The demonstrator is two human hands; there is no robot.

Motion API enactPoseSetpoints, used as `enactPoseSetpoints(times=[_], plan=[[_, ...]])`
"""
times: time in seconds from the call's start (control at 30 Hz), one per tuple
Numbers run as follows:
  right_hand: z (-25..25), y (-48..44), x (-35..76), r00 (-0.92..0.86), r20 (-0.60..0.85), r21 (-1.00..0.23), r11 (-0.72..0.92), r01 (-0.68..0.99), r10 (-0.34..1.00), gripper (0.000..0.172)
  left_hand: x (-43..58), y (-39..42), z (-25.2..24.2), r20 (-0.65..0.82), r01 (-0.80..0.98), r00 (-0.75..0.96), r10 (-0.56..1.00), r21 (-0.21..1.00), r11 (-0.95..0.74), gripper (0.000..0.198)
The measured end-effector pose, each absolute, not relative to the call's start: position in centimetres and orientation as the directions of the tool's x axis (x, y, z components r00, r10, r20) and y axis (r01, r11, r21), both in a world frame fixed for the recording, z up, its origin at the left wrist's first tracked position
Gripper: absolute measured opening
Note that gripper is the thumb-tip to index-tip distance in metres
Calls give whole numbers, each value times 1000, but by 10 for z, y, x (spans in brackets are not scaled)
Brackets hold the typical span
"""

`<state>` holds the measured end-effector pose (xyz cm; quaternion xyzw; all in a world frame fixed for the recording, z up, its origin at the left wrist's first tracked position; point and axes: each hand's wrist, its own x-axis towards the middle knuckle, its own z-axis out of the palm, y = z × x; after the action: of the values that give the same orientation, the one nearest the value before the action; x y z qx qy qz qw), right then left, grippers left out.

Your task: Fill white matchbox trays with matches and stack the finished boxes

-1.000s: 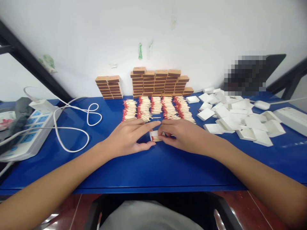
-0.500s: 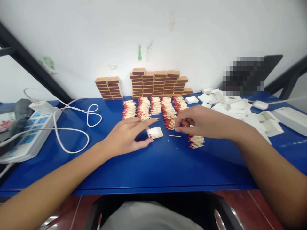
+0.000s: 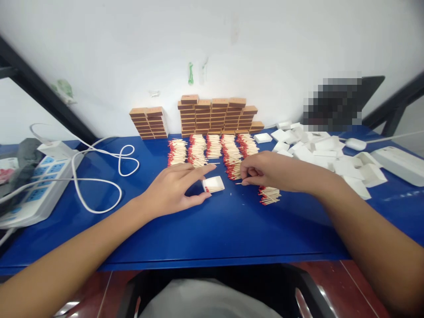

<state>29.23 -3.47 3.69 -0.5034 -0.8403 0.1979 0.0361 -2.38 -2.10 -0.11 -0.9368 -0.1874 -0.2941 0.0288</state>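
A small white matchbox tray (image 3: 213,183) with a few matches in it lies on the blue table (image 3: 212,234). My left hand (image 3: 174,187) steadies the tray between thumb and forefinger. My right hand (image 3: 265,171) is closed in a pinch at a loose match on the table, just right of the tray. Rows of red-tipped matches (image 3: 212,148) lie behind both hands. A small bundle of matches (image 3: 269,195) sits under my right wrist.
Brown matchboxes (image 3: 215,115) are stacked against the wall, with a smaller stack (image 3: 149,123) to the left. Empty white trays (image 3: 331,157) are heaped at the right. A power strip (image 3: 36,185) and looped white cable (image 3: 99,176) lie at the left.
My right hand left the tray, reached right to the match rows, then came back down toward a single loose match. My left hand stayed at the tray.
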Motion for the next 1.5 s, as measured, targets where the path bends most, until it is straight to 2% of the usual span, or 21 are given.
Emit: enactPoseSetpoints(times=[0.17, 0.33, 0.53, 0.67, 0.93, 1.1, 1.33, 1.5], plan=[[38, -33, 291, -541, -77, -379, 478, 793, 837, 13, -24, -21, -1, 560, 375, 755, 340, 56, -925, 57], [38, -32, 290, -550, -106, -372, 480, 794, 828, 14, -24, -21, -1, 565, 373, 753, 337, 56, -926, 56], [42, -35, 287, -486, -133, -373, 410, 832, 864, 8, -24, -21, -1, 569, 364, 754, 329, 55, -930, 57], [44, -36, 285, -498, -149, -381, 415, 826, 855, 17, -23, -21, 0, 569, 363, 755, 325, 50, -930, 56], [42, -37, 286, -468, -237, -355, 373, 857, 851, 17, -24, -21, 0, 551, 377, 759, 348, 64, -924, 57], [35, -39, 289, -475, -246, -329, 389, 861, 845, 24, -24, -21, 0, 534, 385, 761, 368, 85, -919, 59], [41, -46, 279, -455, -279, -336, 358, 871, 845, 9, -23, -20, 0, 545, 380, 758, 358, 77, -922, 57], [39, -44, 282, -476, -246, -357, 377, 854, 844, 7, -23, -21, 1, 547, 373, 763, 346, 66, -925, 58]])
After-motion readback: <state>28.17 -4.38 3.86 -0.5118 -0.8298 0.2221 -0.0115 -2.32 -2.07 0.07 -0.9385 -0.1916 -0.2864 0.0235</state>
